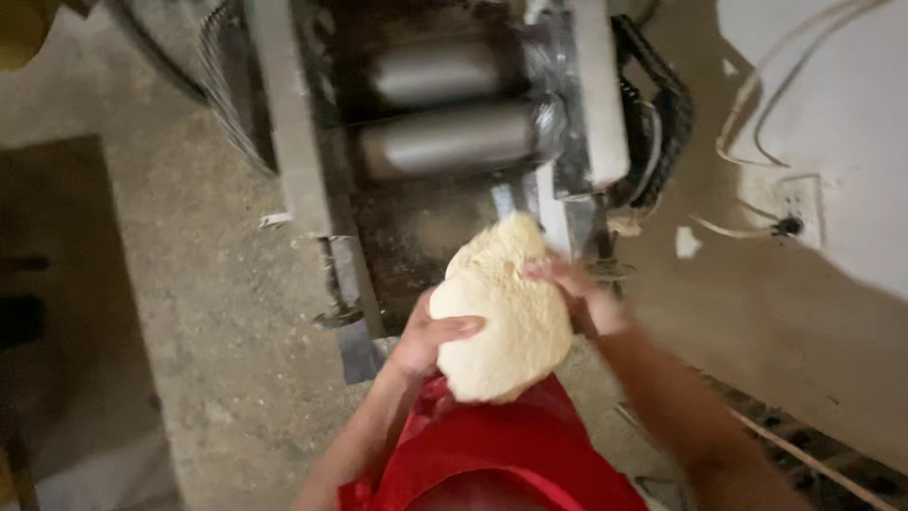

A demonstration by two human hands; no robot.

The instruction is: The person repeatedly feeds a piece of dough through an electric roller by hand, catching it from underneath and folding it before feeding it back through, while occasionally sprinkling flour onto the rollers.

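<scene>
Your left hand point(427, 343) and right hand point(575, 289) clasp the dough point(501, 317) before the rollers point(445, 137); support it evenly, fingers off the rollers.

Pale dough lump point(501, 317) gripped by left hand point(430, 341), right hand point(577, 289), before steel rollers point(449, 137)
</scene>
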